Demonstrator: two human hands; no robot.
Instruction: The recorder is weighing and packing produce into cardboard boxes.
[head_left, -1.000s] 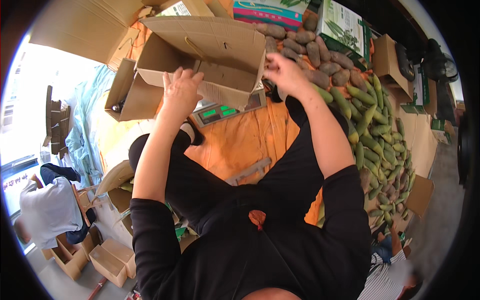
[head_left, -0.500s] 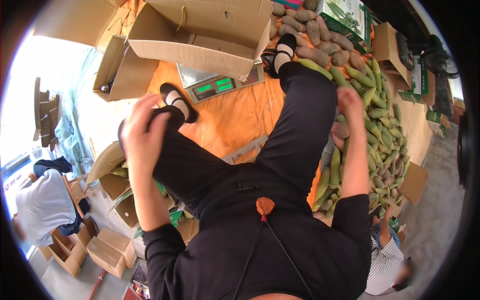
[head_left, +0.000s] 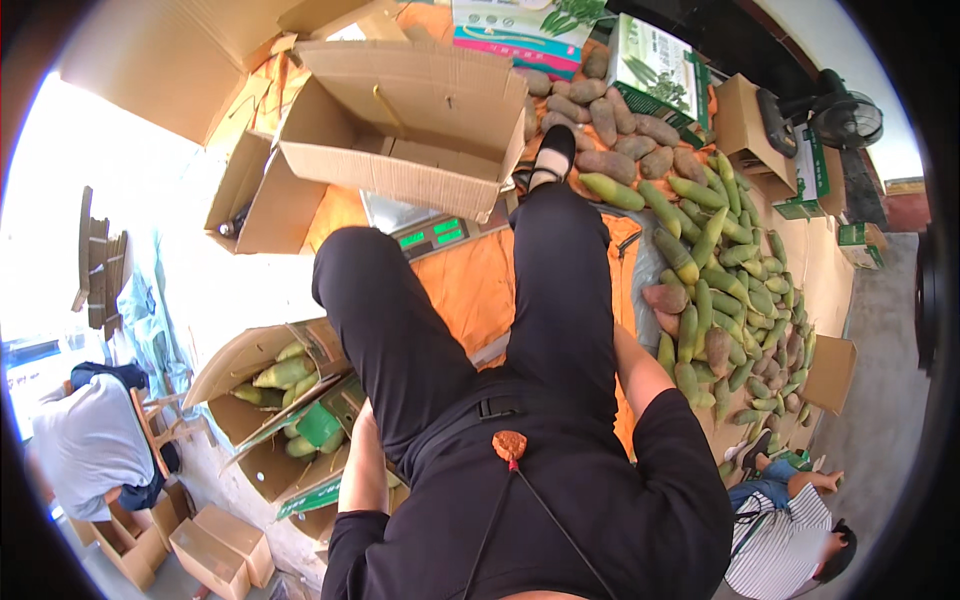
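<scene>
Both my forearms show beside my black-trousered legs, but the hands themselves are hidden by my thighs. My left forearm point(head_left: 363, 475) reaches down outside the left thigh, near a carton point(head_left: 235, 430) of long green radishes point(head_left: 285, 374). Outside the right thigh, my right forearm point(head_left: 640, 370) is nearest to the heap of green radishes point(head_left: 738, 280). Whether either hand holds or touches anything does not show. In front of my knees, an open cardboard box point(head_left: 425, 185) sits on a digital scale point(head_left: 435, 237) with lit green digits.
Reddish-brown, dirt-covered roots point(head_left: 600, 118) lie beyond my right foot. Printed cartons point(head_left: 655, 70) stand behind them, with a black fan point(head_left: 845, 110) at far right. Another open box point(head_left: 270, 205) is left of the scale. Other people sit at lower left point(head_left: 95, 440) and lower right point(head_left: 785, 540).
Both hands were raised beside my knees; they have dropped back and out of sight along my thighs. My knees are closer together, and the view has shifted.
</scene>
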